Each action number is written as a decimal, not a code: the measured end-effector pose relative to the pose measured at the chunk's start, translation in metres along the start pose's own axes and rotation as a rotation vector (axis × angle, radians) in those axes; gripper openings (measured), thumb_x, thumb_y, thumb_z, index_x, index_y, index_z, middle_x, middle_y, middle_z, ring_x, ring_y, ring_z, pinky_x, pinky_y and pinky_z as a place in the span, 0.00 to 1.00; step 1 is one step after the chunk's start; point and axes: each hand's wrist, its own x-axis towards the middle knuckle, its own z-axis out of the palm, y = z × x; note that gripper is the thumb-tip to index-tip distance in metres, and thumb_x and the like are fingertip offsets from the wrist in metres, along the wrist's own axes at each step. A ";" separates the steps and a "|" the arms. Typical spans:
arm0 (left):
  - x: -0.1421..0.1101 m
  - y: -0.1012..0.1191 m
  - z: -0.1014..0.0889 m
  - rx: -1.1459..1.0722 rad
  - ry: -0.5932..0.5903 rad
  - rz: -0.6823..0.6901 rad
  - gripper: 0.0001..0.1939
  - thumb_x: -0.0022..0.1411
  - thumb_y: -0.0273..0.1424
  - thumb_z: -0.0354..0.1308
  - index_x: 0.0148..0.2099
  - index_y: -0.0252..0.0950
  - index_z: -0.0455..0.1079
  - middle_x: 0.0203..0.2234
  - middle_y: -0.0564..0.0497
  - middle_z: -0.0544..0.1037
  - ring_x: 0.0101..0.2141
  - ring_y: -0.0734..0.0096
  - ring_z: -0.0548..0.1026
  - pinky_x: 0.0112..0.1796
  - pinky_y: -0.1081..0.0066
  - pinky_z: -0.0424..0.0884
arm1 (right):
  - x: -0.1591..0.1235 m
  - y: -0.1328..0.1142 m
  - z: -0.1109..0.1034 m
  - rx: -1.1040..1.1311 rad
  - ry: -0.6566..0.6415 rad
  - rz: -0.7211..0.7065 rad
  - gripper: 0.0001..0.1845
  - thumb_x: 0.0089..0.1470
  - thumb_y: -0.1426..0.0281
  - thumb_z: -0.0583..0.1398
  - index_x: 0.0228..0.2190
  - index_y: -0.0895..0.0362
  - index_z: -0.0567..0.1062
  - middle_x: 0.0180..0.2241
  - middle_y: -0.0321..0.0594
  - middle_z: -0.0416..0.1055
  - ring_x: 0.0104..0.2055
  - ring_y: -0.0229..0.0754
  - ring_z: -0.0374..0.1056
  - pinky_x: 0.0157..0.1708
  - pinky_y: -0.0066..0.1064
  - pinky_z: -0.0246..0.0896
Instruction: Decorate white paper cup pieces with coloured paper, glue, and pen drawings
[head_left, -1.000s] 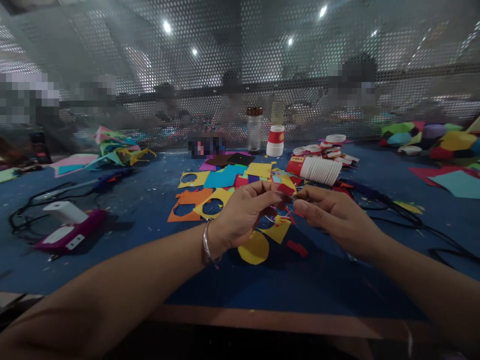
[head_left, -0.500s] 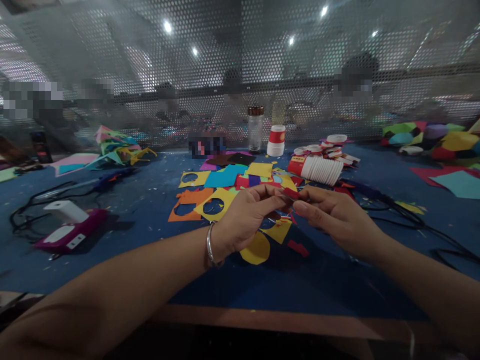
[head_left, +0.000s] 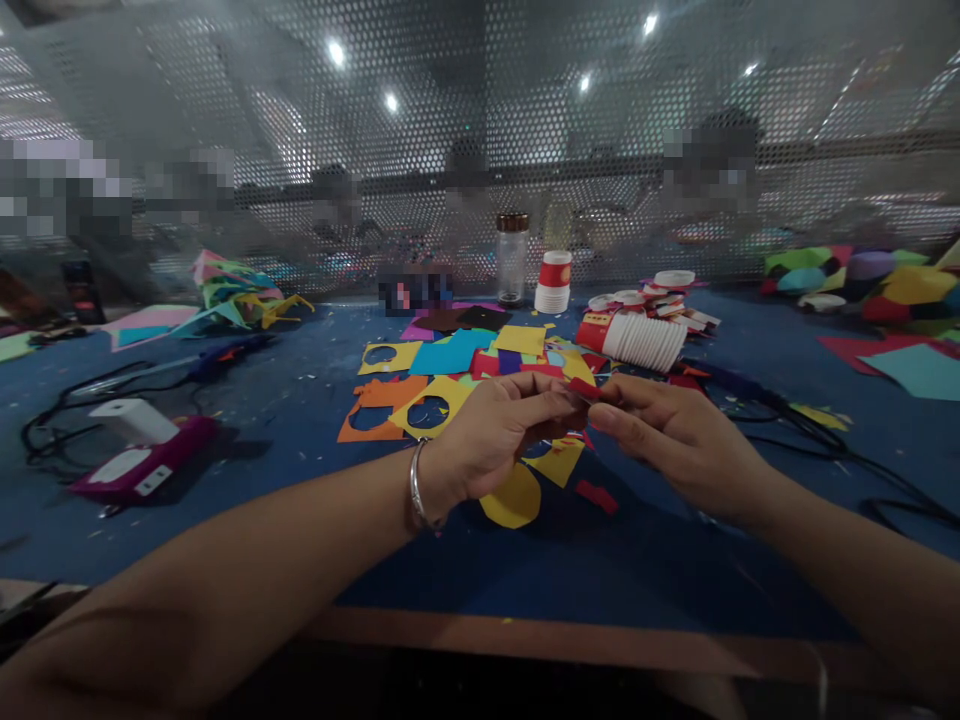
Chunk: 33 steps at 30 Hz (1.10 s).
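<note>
Item one: a red paper piece (head_left: 583, 389), small, held just above the table (head_left: 585, 580) at the middle of the scene, between two bare hands. We note the left hand (head_left: 491, 430) pinching its left part between thumb and fingers, and the right hand (head_left: 671, 430) closed with thumb and fingertips on its right end. Holding it from both sides, we judge, keeps so slight a piece steady and lets the fingers work its edges.

Appearance: deep red, matt, narrow, slightly tilted; the fingertips cover its ends, and we cannot tell whether it is folded.

Item two, near the hands: a yellow disc (head_left: 512, 497) and a loose red scrap (head_left: 597, 496), lying flat where either hand could easily reach.

Item three, left of the hands: an orange sheet (head_left: 390, 391) and a yellow sheet (head_left: 446, 387), each with a round opening (offcuts, we suppose, pushed aside).

Item four, far: a lidded jar (head_left: 512, 262), an upright paper cup stack (head_left: 553, 285) and, to its right, a toppled cup stack (head_left: 641, 340), probably kept there to leave the near side free for handwork.

Item five, left: a magenta power strip (head_left: 184, 450).
</note>
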 end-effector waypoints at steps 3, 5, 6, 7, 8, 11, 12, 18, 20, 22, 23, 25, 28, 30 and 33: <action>0.000 0.001 0.001 0.003 0.012 -0.009 0.11 0.50 0.28 0.74 0.29 0.33 0.73 0.26 0.54 0.77 0.30 0.77 0.76 0.39 0.71 0.68 | 0.001 -0.002 -0.001 -0.014 -0.003 -0.008 0.29 0.60 0.42 0.59 0.24 0.53 0.67 0.20 0.28 0.54 0.21 0.34 0.48 0.21 0.30 0.46; 0.000 0.002 0.001 0.010 0.011 -0.006 0.13 0.48 0.29 0.75 0.27 0.34 0.72 0.26 0.55 0.78 0.29 0.78 0.75 0.38 0.71 0.68 | 0.001 -0.003 -0.002 -0.014 -0.003 -0.012 0.29 0.61 0.42 0.58 0.24 0.53 0.66 0.20 0.29 0.55 0.22 0.34 0.49 0.21 0.30 0.46; 0.000 0.003 0.001 0.012 0.009 -0.006 0.14 0.47 0.30 0.76 0.27 0.34 0.72 0.25 0.55 0.78 0.29 0.78 0.75 0.38 0.71 0.68 | 0.001 -0.002 -0.002 -0.009 -0.009 -0.011 0.29 0.61 0.42 0.58 0.24 0.53 0.66 0.20 0.29 0.55 0.22 0.34 0.49 0.21 0.30 0.46; 0.000 0.003 0.001 0.014 0.009 -0.008 0.15 0.45 0.30 0.77 0.26 0.34 0.73 0.25 0.55 0.78 0.28 0.78 0.75 0.38 0.72 0.68 | 0.001 -0.002 -0.002 0.002 -0.014 -0.009 0.29 0.61 0.43 0.58 0.24 0.53 0.66 0.20 0.28 0.54 0.21 0.34 0.49 0.21 0.30 0.45; 0.000 0.004 0.001 0.018 0.008 -0.009 0.15 0.44 0.31 0.78 0.26 0.34 0.73 0.25 0.55 0.78 0.28 0.78 0.75 0.38 0.72 0.68 | 0.001 -0.001 -0.002 0.016 -0.023 -0.001 0.28 0.61 0.43 0.59 0.24 0.53 0.66 0.19 0.28 0.53 0.21 0.33 0.47 0.20 0.30 0.44; 0.002 0.004 -0.001 0.033 0.000 -0.017 0.13 0.43 0.30 0.77 0.26 0.33 0.75 0.24 0.55 0.77 0.28 0.78 0.74 0.37 0.72 0.68 | 0.002 0.003 -0.002 0.059 -0.044 0.032 0.26 0.61 0.45 0.60 0.26 0.54 0.69 0.19 0.26 0.51 0.20 0.32 0.44 0.19 0.30 0.39; 0.002 0.004 -0.002 0.035 -0.003 -0.020 0.12 0.44 0.29 0.76 0.26 0.33 0.75 0.24 0.55 0.77 0.27 0.78 0.74 0.36 0.72 0.68 | 0.002 0.005 -0.002 0.079 -0.052 0.046 0.26 0.60 0.45 0.60 0.27 0.54 0.70 0.19 0.26 0.50 0.20 0.32 0.43 0.18 0.30 0.38; 0.002 0.007 0.000 0.032 0.038 0.000 0.09 0.46 0.27 0.73 0.27 0.33 0.75 0.24 0.54 0.77 0.29 0.78 0.75 0.36 0.73 0.68 | 0.002 0.004 0.000 0.322 -0.098 0.153 0.29 0.55 0.41 0.63 0.27 0.54 0.67 0.19 0.23 0.46 0.19 0.29 0.37 0.17 0.27 0.30; 0.001 0.009 0.001 0.023 0.090 -0.004 0.07 0.49 0.26 0.72 0.28 0.32 0.75 0.25 0.54 0.77 0.29 0.77 0.75 0.35 0.74 0.67 | 0.003 0.003 0.001 0.412 -0.056 0.188 0.31 0.52 0.39 0.65 0.26 0.54 0.66 0.18 0.23 0.46 0.19 0.29 0.37 0.16 0.26 0.30; 0.001 0.009 0.002 0.013 0.133 -0.024 0.07 0.51 0.25 0.70 0.28 0.32 0.74 0.24 0.54 0.77 0.28 0.77 0.75 0.34 0.74 0.67 | 0.004 0.003 0.002 0.478 0.006 0.221 0.32 0.49 0.39 0.67 0.25 0.54 0.66 0.18 0.23 0.46 0.18 0.28 0.38 0.16 0.26 0.30; 0.001 0.010 0.003 0.010 0.145 -0.033 0.06 0.52 0.24 0.69 0.28 0.32 0.74 0.24 0.54 0.77 0.28 0.77 0.75 0.34 0.74 0.66 | 0.004 0.004 0.002 0.498 0.035 0.234 0.32 0.47 0.39 0.68 0.25 0.54 0.67 0.17 0.23 0.47 0.18 0.28 0.38 0.16 0.25 0.30; 0.001 0.009 0.003 0.014 0.158 -0.041 0.06 0.54 0.23 0.68 0.28 0.32 0.74 0.25 0.53 0.77 0.28 0.78 0.75 0.34 0.74 0.66 | 0.005 0.005 0.003 0.525 0.072 0.247 0.32 0.46 0.40 0.69 0.25 0.54 0.68 0.17 0.23 0.47 0.18 0.28 0.39 0.16 0.25 0.30; 0.000 0.009 0.005 0.047 0.172 -0.055 0.07 0.56 0.23 0.67 0.27 0.32 0.73 0.24 0.53 0.77 0.28 0.78 0.75 0.32 0.74 0.65 | 0.006 0.006 0.004 0.573 0.068 0.245 0.31 0.45 0.42 0.71 0.28 0.55 0.69 0.17 0.22 0.48 0.18 0.27 0.39 0.16 0.25 0.31; -0.001 0.009 0.006 0.082 0.166 -0.073 0.08 0.56 0.23 0.67 0.26 0.32 0.72 0.23 0.53 0.76 0.27 0.78 0.75 0.31 0.73 0.64 | 0.006 0.005 0.005 0.594 0.046 0.255 0.30 0.44 0.45 0.74 0.30 0.55 0.70 0.18 0.22 0.50 0.18 0.26 0.39 0.17 0.25 0.31; -0.001 0.010 0.006 0.135 0.122 -0.108 0.09 0.56 0.23 0.66 0.25 0.32 0.72 0.23 0.52 0.77 0.26 0.78 0.74 0.31 0.73 0.63 | 0.005 0.003 0.006 0.584 0.044 0.260 0.27 0.42 0.53 0.77 0.30 0.56 0.72 0.18 0.23 0.54 0.18 0.26 0.43 0.17 0.25 0.33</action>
